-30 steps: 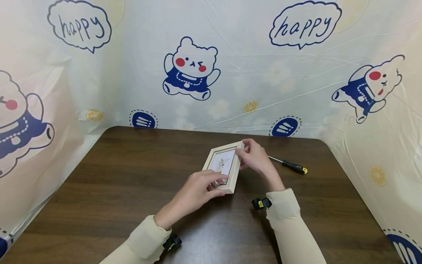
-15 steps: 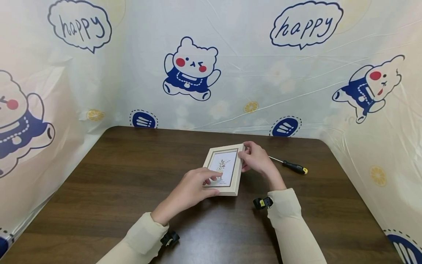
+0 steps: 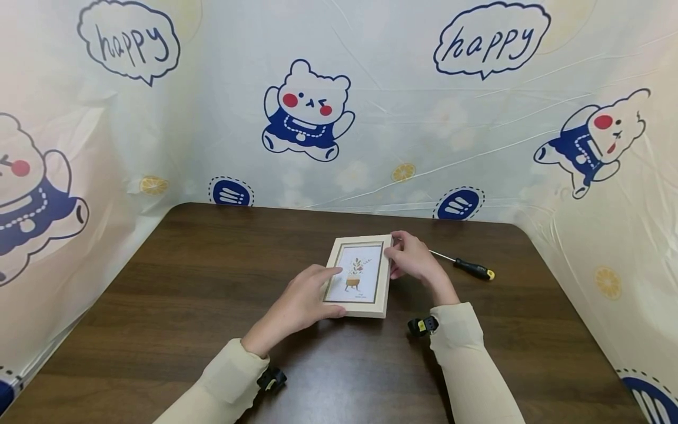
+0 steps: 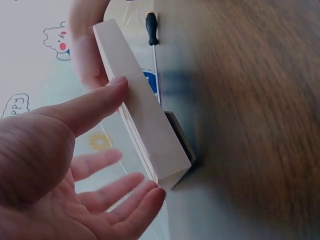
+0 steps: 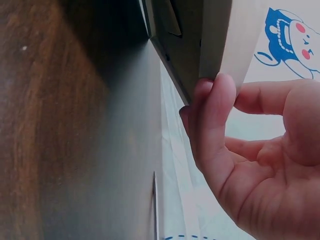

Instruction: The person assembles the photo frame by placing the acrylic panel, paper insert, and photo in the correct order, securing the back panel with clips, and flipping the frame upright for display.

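A cream picture frame (image 3: 365,310) with a potted-plant print (image 3: 356,277) leans back on the table, face towards me. My right hand (image 3: 415,259) pinches its upper right corner, thumb at the front and fingers behind. In the right wrist view the frame's dark back (image 5: 187,55) shows, with fingers bent round the edge. At the lower left, my left hand (image 3: 303,296) is spread round the corner. Its thumb touches the bottom edge (image 4: 142,100) in the left wrist view, fingers loosely bent by the left side. Beneath the frame a dark flap-like piece (image 4: 181,136) sticks out behind.
A screwdriver (image 3: 473,269) with a black and yellow handle lies to the right, its shaft pointing at my right hand. The brown wooden table (image 3: 222,259) ends at a printed curtain (image 3: 392,118) behind and at both sides.
The picture frame has turned to face me more squarely and come slightly nearer. My left hand has slid left off the print, uncovering the pot. The right hand keeps its hold.
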Demonstrator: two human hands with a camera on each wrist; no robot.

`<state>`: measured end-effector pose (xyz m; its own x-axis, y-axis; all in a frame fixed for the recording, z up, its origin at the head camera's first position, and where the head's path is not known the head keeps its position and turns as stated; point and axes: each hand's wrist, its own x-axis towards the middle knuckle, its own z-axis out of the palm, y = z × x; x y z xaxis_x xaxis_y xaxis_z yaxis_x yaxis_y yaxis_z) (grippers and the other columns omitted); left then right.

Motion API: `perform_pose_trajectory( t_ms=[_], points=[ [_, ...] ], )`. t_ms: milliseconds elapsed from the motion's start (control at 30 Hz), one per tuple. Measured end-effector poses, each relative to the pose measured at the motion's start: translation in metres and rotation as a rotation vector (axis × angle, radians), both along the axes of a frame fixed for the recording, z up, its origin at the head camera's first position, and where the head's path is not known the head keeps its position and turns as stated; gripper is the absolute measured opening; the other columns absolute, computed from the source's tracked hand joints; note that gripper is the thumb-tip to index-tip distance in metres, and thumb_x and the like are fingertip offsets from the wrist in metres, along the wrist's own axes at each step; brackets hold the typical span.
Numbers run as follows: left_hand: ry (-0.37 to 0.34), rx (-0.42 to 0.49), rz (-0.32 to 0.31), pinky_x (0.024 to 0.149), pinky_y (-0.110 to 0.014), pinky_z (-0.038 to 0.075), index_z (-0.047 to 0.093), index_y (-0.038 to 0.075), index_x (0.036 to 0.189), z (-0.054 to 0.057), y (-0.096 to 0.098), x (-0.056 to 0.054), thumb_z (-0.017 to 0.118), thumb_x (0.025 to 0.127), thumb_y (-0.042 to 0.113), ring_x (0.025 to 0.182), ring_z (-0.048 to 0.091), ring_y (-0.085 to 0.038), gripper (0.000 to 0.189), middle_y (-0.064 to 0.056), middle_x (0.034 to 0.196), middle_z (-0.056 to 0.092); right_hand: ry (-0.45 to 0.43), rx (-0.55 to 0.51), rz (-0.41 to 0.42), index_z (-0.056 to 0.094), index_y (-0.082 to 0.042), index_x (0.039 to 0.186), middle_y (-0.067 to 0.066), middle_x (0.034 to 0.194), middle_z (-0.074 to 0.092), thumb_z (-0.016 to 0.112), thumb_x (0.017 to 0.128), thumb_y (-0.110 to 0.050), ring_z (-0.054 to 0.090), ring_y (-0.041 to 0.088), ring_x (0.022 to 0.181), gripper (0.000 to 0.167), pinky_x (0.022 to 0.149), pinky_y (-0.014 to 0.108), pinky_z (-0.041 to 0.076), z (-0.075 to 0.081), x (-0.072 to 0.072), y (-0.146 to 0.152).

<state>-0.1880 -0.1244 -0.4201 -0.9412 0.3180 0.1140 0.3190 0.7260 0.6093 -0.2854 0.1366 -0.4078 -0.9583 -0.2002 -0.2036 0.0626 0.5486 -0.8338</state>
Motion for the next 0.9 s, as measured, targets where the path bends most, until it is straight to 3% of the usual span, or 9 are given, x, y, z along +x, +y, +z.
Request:
perform_pose_trajectory(
  t_ms=[167,433,900],
  points=[
    [-0.065,0.008,0.046,0.11,-0.049,0.049,0.059,0.007,0.151,-0.002,-0.003,-0.001,0.097,0.079,0.027,0.132,0.058,-0.032,0.084,-0.015,0.145,0.061,-0.008,0.014,0.01,0.035,-0.001,0.16,0.022,0.117,0.063,0.059,0.105,-0.016,0.07,0.023,0.073,0.063,0.068,0.035,0.064,-0.003,-0.002,0.001],
    [-0.171,-0.022,0.064,0.109,-0.053,0.049,0.054,0.01,0.156,-0.002,-0.006,-0.002,0.095,0.081,0.031,0.135,0.057,-0.037,0.087,-0.018,0.147,0.061,-0.006,0.038,0.017,0.035,-0.002,0.16,0.022,0.12,0.062,0.058,0.105,-0.017,0.069,0.024,0.076,0.061,0.069,0.033,0.064,-0.01,-0.003,0.002],
    [-0.197,-0.08,0.073,0.11,-0.053,0.049,0.054,0.002,0.153,-0.002,-0.007,-0.004,0.093,0.084,0.03,0.136,0.056,-0.039,0.084,-0.023,0.148,0.059,0.011,0.09,0.027,0.035,0.001,0.161,0.022,0.119,0.065,0.065,0.102,-0.02,0.069,0.022,0.078,0.069,0.07,0.031,0.063,-0.021,-0.007,0.002]
  ],
)
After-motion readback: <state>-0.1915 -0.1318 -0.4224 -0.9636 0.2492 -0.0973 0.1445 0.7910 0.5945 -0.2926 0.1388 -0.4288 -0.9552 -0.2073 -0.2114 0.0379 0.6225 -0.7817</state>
